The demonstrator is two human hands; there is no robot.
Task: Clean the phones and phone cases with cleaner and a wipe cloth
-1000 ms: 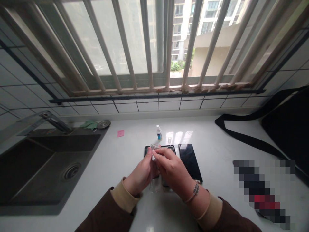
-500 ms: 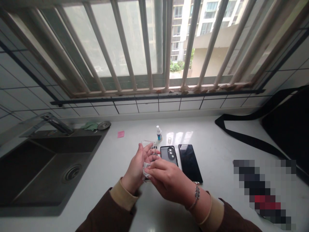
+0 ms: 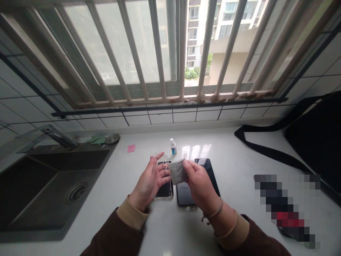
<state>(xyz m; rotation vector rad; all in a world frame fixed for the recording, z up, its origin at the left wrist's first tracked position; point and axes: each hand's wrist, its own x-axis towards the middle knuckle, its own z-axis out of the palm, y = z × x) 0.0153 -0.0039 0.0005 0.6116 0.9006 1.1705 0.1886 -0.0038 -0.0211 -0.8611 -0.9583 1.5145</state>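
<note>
Okay, left hand (image 3: 147,180) grips clear case (image 3: 165,188) | right hand (image 3: 198,179) pinches grey cloth (image 3: 178,172) | black phone (image 3: 211,171) at right, partly hidden behind right hand

See dark sink (image 3: 50,234) at left, green cloth (image 3: 96,140) on back rim. Note pink slip (image 3: 131,148) nearby, black strap (image 3: 269,152) far right.

Left sleeve (image 3: 114,233), near side: dark brown, finished with a wide tan left cuff (image 3: 133,213). Right sleeve (image 3: 262,241), near side: same dark brown; right cuff (image 3: 234,231) likewise tan. Right hand (image 3: 199,179): slim greyish bracelet (image 3: 216,212) around the wrist, short dark ends dangling at its left; finer detail blurred.
</note>
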